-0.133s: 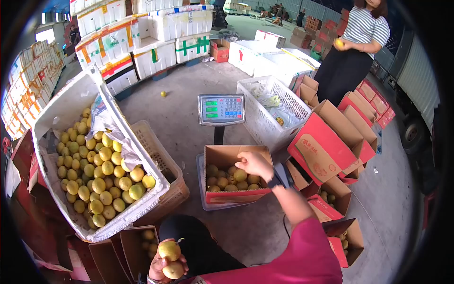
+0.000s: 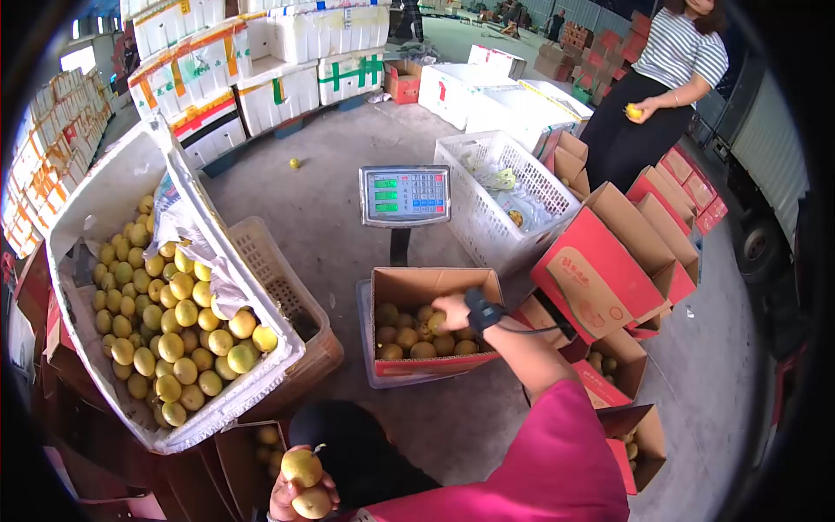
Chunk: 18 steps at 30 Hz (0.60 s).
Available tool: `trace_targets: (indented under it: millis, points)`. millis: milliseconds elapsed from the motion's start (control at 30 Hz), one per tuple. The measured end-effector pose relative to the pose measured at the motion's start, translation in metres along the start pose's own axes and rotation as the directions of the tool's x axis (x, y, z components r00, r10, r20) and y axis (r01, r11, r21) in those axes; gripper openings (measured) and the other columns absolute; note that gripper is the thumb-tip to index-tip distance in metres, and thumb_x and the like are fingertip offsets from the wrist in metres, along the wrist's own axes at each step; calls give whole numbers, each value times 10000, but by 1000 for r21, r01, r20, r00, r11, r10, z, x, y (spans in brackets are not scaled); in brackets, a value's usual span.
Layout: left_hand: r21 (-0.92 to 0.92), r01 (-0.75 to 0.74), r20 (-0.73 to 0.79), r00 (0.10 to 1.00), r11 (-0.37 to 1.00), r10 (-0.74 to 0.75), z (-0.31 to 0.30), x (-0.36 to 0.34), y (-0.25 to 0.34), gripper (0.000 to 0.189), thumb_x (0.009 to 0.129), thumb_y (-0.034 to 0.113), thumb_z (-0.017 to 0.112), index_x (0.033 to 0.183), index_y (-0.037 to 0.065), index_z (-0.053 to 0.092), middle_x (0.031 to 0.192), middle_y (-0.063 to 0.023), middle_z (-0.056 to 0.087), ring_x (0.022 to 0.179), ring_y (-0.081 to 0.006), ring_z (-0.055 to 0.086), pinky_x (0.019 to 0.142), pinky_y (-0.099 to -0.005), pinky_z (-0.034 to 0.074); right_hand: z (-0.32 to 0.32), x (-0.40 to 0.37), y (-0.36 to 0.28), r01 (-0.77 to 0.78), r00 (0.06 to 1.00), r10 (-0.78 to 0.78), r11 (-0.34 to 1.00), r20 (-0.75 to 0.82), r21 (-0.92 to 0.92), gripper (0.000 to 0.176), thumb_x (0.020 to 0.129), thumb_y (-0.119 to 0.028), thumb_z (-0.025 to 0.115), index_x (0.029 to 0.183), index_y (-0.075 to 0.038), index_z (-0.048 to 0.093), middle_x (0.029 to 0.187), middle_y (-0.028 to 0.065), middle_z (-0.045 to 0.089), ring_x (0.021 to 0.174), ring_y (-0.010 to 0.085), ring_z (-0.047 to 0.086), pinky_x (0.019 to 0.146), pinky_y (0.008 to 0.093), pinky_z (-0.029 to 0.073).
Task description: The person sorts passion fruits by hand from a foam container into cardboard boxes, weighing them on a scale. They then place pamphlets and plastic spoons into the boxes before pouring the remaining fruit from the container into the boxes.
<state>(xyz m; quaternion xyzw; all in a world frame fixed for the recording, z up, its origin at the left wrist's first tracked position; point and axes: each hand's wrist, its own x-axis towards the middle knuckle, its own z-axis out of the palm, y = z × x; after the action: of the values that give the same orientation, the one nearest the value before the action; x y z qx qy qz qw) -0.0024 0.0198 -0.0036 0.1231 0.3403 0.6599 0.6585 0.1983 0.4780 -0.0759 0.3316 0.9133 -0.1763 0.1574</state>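
My left hand, low in the head view, holds two yellow-green round fruits, one above the other. My right hand reaches down into an open red cardboard box with several such fruits inside; its fingers are bent at a fruit there, and the fingertips are partly hidden. The box rests on a scale platform, in front of a lit digital display. To the left, a large white foam box is filled with the same fruits.
A white basket with plastic bags stands beyond the box, and red cartons lean at the right. A person holding a fruit stands at the back right. Foam boxes are stacked behind. One fruit lies on the floor.
My right hand has lowered into the red box, and its fingers have come down to the fruits. The whole view has shifted slightly. The other person's hand with the fruit has moved lower.
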Motion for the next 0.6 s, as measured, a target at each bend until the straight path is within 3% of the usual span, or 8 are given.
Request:
trace_targets:
  millis: [33, 67, 100, 167, 200, 267, 400, 600]
  points:
    - [-80, 26, -16, 999, 996, -28, 9, 1, 5, 828, 774, 419, 714, 1399, 117, 262, 1019, -190, 570, 756, -273, 633, 594, -346, 566, -6, 0, -17, -30, 981, 57, 989, 184, -144, 519, 726, -297, 691, 1171, -65, 562, 1093, 207, 618, 1081, 353, 555, 900, 422, 461]
    - [-82, 26, -31, 999, 996, -29, 18, 4, 12, 813, 766, 416, 721, 1380, 111, 285, 1001, -186, 576, 736, -270, 628, 598, -347, 565, 25, 14, -4, -57, 988, 65, 996, 138, -61, 480, 731, -278, 657, 1148, -62, 559, 1045, 210, 627, 1054, 371, 564, 878, 432, 472]
    - [-86, 30, -40, 999, 996, -33, 21, 6, 17, 813, 766, 416, 721, 1380, 111, 285, 1001, -186, 576, 736, -270, 628, 598, -347, 565, 31, 20, 4, 90, 993, -87, 995, 78, -42, 432, 735, -283, 631, 1096, -54, 565, 943, 221, 638, 961, 403, 592, 850, 455, 482]
    - [-99, 47, -48, 998, 994, -52, 24, 12, 20, 795, 766, 412, 721, 1369, 110, 300, 973, -174, 587, 742, -274, 628, 599, -346, 564, 38, 26, 22, 133, 969, -96, 980, -229, 148, 374, 785, -286, 603, 1063, -39, 562, 839, 179, 652, 749, 337, 645, 693, 414, 535]
    - [-102, 39, -56, 997, 994, -45, 26, 15, 22, 800, 762, 418, 726, 1362, 99, 303, 963, -167, 595, 743, -278, 630, 608, -349, 564, 3, 8, -1, -166, 985, 149, 683, 87, 711, 355, 846, -324, 567, 1046, -31, 563, 816, 136, 660, 585, 216, 632, 517, 311, 519]
    - [-99, 58, -66, 996, 993, -65, 25, 19, 23, 810, 758, 429, 728, 1362, 95, 304, 975, -170, 595, 744, -278, 633, 613, -354, 564, -7, -3, 4, -121, 990, 95, 255, 100, 959, 443, 890, -458, 519, 1036, -42, 568, 738, 115, 642, 512, 161, 597, 445, 248, 456]
    - [-41, 101, -106, 989, 994, -105, 23, 26, 16, 780, 745, 534, 700, 1277, 41, 414, 947, -168, 616, 732, -271, 640, 640, -355, 562, -23, -31, 12, -47, 999, 10, -133, 49, 990, 518, 902, -529, 476, 1037, -37, 568, 711, 114, 639, 511, 171, 597, 430, 243, 433]
    - [46, 236, -116, 966, 971, -230, 22, 19, 10, 791, 741, 718, 556, 1055, -7, 547, 868, -144, 636, 732, -253, 638, 641, -338, 540, -12, -62, 11, -62, 998, -45, -207, 54, 976, 595, 891, -607, 437, 987, -45, 605, 690, 87, 634, 503, 157, 581, 452, 245, 454]
